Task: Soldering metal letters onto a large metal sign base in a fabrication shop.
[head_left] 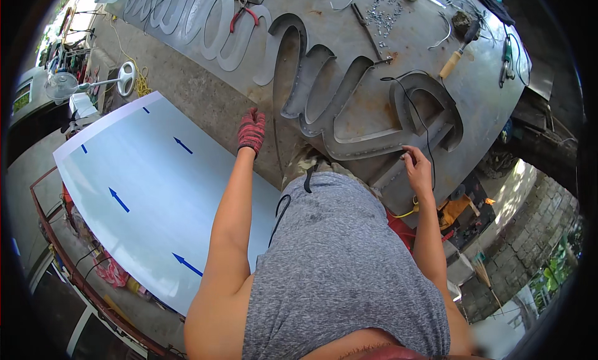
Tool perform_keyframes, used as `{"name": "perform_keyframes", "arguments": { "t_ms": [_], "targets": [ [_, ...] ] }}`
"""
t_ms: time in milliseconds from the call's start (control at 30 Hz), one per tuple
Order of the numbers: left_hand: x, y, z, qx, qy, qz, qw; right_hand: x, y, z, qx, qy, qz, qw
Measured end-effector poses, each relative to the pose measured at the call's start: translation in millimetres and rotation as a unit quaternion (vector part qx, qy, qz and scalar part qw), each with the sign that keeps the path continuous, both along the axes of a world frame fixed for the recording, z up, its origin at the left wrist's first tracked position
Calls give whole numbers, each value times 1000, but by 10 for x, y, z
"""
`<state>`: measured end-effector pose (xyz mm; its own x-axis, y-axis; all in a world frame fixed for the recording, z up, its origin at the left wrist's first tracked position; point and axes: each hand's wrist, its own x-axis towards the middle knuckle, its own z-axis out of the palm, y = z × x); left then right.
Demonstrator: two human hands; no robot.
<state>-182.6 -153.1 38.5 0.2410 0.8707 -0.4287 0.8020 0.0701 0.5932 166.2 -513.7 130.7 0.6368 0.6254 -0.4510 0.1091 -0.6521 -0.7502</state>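
Note:
My left hand [251, 132], in a red and black knit glove, hangs at the table's near edge. Its fingers look loosely extended and hold nothing visible. My bare right hand [418, 170] has its fingers slightly bent and apart, the tips beside the near edge of a metal channel letter shape [355, 149]. Whether they touch it I cannot tell. The shape is built of upright grey metal strips with small dots along the lower edges. A black cable [425, 126] drapes over its right part and runs past my right hand.
Flat cut metal letters [233, 51] lie at the far left with red-handled pliers [243, 17]. Farther back are small metal bits [383, 14], a metal rod [367, 33] and a wooden-handled tool [451, 64]. A large pale blue sheet with arrows [156, 173] stands left, near a white fan [61, 86].

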Motion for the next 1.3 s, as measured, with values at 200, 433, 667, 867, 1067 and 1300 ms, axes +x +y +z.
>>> {"name": "perform_keyframes", "arguments": {
  "t_ms": [200,433,667,867,1067,1300],
  "targets": [
    [888,629,-42,124,12,-69,990,162,696,277,-26,-21,56,998],
    [1531,996,-78,138,112,-113,978,224,1542,469,-36,-55,134,989],
    [1620,1120,-278,166,98,-137,972,255,2248,378,-71,-38,190,978],
    [1623,1124,-279,160,151,-151,964,275,2769,229,-55,-28,219,974],
    [1621,1110,-324,148,122,-153,970,288,2958,182,-53,-39,245,967],
    [1700,1144,-303,144,96,-131,976,268,2895,155,-42,-37,247,967]
  ]
}}
